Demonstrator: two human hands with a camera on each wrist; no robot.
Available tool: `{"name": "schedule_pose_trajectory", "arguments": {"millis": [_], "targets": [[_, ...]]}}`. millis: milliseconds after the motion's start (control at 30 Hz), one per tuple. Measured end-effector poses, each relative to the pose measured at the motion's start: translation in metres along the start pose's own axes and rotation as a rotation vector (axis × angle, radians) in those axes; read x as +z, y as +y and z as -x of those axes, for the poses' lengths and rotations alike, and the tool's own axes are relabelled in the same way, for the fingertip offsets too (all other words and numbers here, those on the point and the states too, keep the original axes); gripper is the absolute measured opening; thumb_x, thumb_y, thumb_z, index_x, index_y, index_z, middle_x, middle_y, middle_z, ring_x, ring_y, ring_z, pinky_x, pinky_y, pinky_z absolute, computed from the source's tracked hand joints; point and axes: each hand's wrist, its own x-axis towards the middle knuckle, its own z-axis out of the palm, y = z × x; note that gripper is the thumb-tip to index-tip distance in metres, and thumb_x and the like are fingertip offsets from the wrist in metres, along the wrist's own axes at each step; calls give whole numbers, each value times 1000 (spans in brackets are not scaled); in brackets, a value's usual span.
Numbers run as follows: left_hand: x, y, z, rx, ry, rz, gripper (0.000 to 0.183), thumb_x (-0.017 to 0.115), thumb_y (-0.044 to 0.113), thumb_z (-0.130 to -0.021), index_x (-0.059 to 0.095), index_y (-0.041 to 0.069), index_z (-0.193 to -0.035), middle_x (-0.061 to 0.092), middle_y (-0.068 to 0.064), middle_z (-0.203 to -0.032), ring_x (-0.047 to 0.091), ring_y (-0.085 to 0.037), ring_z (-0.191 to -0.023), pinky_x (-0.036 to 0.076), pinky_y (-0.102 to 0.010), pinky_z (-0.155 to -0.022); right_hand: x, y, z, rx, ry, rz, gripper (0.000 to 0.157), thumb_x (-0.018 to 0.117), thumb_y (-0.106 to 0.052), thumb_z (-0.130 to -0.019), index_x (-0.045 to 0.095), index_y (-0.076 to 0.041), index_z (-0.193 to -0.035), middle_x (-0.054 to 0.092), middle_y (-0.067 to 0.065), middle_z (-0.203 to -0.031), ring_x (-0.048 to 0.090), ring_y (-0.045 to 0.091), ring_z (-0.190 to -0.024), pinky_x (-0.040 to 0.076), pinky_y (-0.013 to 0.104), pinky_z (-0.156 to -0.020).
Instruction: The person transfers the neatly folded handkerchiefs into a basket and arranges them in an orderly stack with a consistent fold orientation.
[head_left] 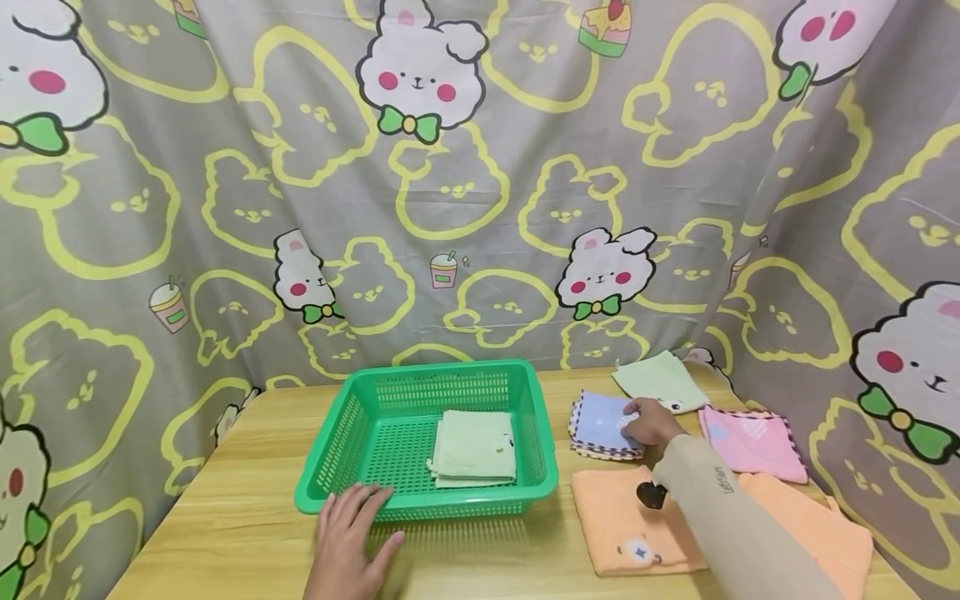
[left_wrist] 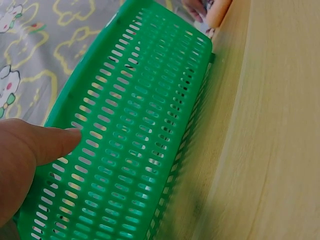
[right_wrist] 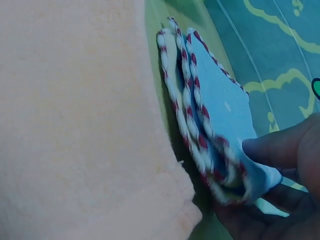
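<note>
My right hand pinches the right edge of a folded blue towel with checked trim. In the right wrist view the thumb lies on the blue towel, fingers underneath, and its layers bend up at that edge. My left hand rests at the near left rim of a green plastic basket, fingertips over the rim. In the left wrist view its straight thumb lies along the basket's slotted outer wall; the other fingers are hidden. A folded pale green towel lies inside the basket.
Right of the basket, a pale green towel lies behind the blue one and a pink towel to its right. Orange towels lie nearer, partly under my right sleeve. A patterned curtain hangs behind the wooden table.
</note>
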Motion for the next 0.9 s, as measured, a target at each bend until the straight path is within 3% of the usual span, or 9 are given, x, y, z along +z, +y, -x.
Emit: {"name": "schedule_pose_trajectory", "arguments": {"millis": [133,267,433,533,667,900], "targets": [[-1,0,0,-2,-4,-1,56,85,20,-70,65,9,-120,61,-12,-116,50,-33,-113,26,-64,-95,2,2,-2,17,-27,-89,54,64,2,-76,48,10,-127,50,30,-115,54,28,-76,47,38,-65],[-2,-1,0,2,-4,-4,55,85,21,-70,65,9,-120,61,-11,-116,50,-33,-113,26,-65,-95,4,1,-1,34,-46,-183,62,61,6,-73,43,11,-132,47,30,-116,47,20,-58,41,30,-49],[-2,-1,1,8,1,-2,55,85,20,-69,65,9,-119,61,-11,-116,50,-34,-112,26,-65,-94,0,-7,5,2,-55,-263,62,61,5,-77,40,13,-134,43,35,-123,52,23,-68,48,34,-56],[-2,-1,1,11,5,1,55,85,20,-69,65,8,-119,61,-12,-115,50,-34,-112,26,-65,-93,-3,-11,7,-22,-54,-285,61,62,3,-78,40,12,-135,47,32,-116,52,22,-65,50,39,-59],[-1,0,0,10,7,5,55,85,19,-69,65,8,-119,61,-11,-115,50,-33,-112,26,-64,-94,-5,-14,3,-43,-36,-280,62,63,2,-78,42,11,-135,49,29,-113,51,21,-63,51,40,-59],[1,1,-1,0,2,4,56,85,19,-69,64,9,-120,61,-10,-116,50,-32,-113,25,-61,-97,-11,-18,-2,-57,-16,-279,61,64,1,-80,43,10,-136,46,30,-118,56,24,-74,53,41,-63]]}}
